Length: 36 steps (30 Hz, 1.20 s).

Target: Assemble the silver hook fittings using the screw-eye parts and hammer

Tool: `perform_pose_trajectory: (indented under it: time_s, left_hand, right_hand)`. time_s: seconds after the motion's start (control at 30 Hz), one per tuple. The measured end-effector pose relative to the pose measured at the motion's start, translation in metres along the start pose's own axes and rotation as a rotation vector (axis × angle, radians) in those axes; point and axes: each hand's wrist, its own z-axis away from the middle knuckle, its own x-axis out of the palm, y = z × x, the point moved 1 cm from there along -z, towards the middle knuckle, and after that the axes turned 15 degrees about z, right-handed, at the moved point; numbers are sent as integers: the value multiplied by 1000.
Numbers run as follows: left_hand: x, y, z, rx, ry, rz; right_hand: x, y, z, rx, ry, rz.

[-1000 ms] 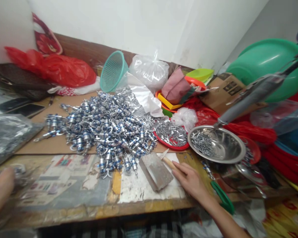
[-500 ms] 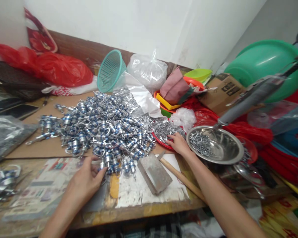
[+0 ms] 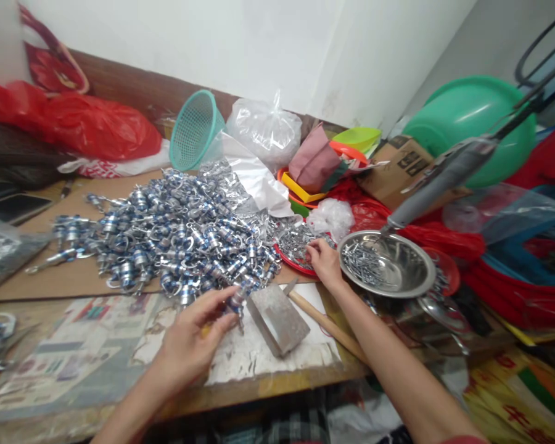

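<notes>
My left hand (image 3: 192,333) pinches one blue-and-silver metal fitting (image 3: 237,301) between thumb and fingers, just left of a grey metal block (image 3: 281,320). Behind it spreads a large pile of similar fittings (image 3: 166,231), many with ring-shaped loops. My right hand (image 3: 326,262) rests at the edge of a red plate (image 3: 292,264) heaped with small silver metal parts (image 3: 300,237). Its thumb and fingers are pinched together over these parts; whatever is between them is too small to make out. A hammer (image 3: 326,322) with a wooden handle lies between the block and my right forearm.
Right of my right hand stands a steel bowl (image 3: 414,262) of rivet-like pins (image 3: 363,262), with a grey-handled tool (image 3: 439,179) reaching over it. A teal basket (image 3: 197,129), a clear plastic bag (image 3: 263,129) and a cardboard box (image 3: 395,169) line the back.
My left hand has moved right from the pile's front edge to beside the block, with a fitting in its grip. My right hand stays at the red plate, its fingers drawn closer together.
</notes>
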Motion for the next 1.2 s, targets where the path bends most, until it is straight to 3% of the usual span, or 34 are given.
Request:
perform_pose_trajectory:
  time_s: [0.07, 0.13, 0.23, 0.37, 0.47, 0.63, 0.8, 0.87, 0.93, 1.07, 1.2]
  left_hand:
    - [17, -3, 0, 56, -234, -117]
    - [30, -7, 1, 106, -338, -167]
    - [41, -13, 4, 174, -375, -200]
    - [44, -13, 6, 232, -403, -227]
    - [45, -12, 5, 280, -371, -181]
    - [45, -14, 4, 267, -359, -72]
    - [42, -6, 3, 246, -276, -103]
    - [41, 2, 4, 203, -230, -79]
    - [40, 8, 4, 76, -184, 15]
    - [39, 11, 6, -164, -127, 173]
    - [41, 13, 7, -64, -114, -29]
  right_hand:
    - [-8, -8, 10, 6, 6, -99]
    - [-18, -21, 28, -2, -14, -187]
    - [-37, -47, 64, -68, -48, -320]
    - [-53, -79, 108, -311, -83, -428]
    - [-54, -89, 123, -406, -106, -386]
    - [-51, -90, 126, -486, -59, -351]
    - [-50, -87, 130, -457, -80, -454]
    - [-50, -85, 132, -448, -79, -475]
    - [-51, -83, 135, -473, -30, -457]
    - [-52, -77, 138, -662, 108, -344]
    - [-57, -73, 138, -932, 189, -210]
